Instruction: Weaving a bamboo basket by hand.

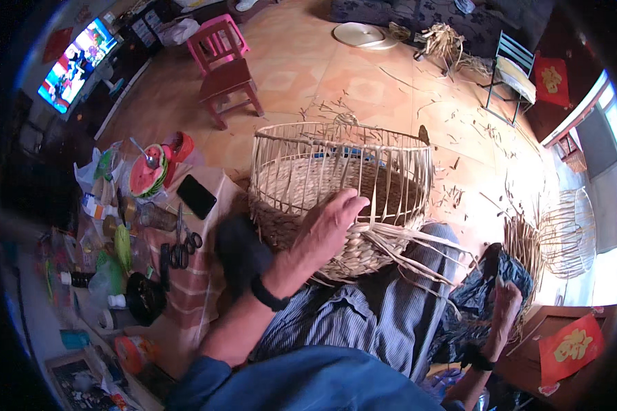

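Observation:
A half-woven straw basket [353, 257] rests on my lap. Its lower wall is thick plaited straw, and a wire frame with thin uprights rises to a round rim. My left hand [325, 226] is closed at the near side, fingers curled at the top of the woven part; exactly which strands they grip is hidden. Loose straw strands [418, 250] stick out from the weave toward the right. Away from the basket, at the right, my right hand [506, 299] is beside a black plastic bag [483, 281]; its fingers look curled, their contents indistinct.
At left, a cloth-covered table [192, 301] carries a phone [196, 196], scissors [180, 246] and cut watermelon [146, 175]. A wooden chair [226, 79] stands ahead. Straw bundles [521, 240] and a wire frame [569, 233] are at right. Straw scraps litter the tiled floor.

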A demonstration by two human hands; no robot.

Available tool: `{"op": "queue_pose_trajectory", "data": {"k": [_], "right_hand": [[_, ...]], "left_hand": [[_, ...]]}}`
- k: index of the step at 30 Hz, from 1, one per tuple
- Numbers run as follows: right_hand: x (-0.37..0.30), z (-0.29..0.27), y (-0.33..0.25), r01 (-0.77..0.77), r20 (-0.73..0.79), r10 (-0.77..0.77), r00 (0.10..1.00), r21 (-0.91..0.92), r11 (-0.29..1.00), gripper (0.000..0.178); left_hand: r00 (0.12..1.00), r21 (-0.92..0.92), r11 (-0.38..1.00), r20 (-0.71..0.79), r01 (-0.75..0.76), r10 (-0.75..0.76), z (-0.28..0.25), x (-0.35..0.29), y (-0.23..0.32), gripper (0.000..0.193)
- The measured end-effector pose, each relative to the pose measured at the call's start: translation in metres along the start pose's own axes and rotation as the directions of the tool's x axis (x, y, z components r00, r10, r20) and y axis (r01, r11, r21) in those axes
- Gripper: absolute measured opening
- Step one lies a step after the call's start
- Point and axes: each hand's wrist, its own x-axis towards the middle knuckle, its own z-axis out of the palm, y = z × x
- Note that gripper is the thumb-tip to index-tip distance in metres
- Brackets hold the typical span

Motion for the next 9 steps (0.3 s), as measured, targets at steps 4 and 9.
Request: {"op": "queue_pose_trajectory", "data": {"k": [4,9], "right_hand": [[-0.040,0.039,-0.079,0.388,-0.124,-0.368,0.922,0.317,0.865,0.011],[-0.093,0.099,-0.194,0.667,0.294,-0.660,0.692,0.090,0.739,0.037]], "left_hand": [[0.962,0.186,0.982,-0.268,0.003,0.048,-0.010,-0.011,0.028,0.033],[0.999,0.067,0.997,-0.006,-0.047,0.047,-0.004,-0.007,0.024,0.042]]}}
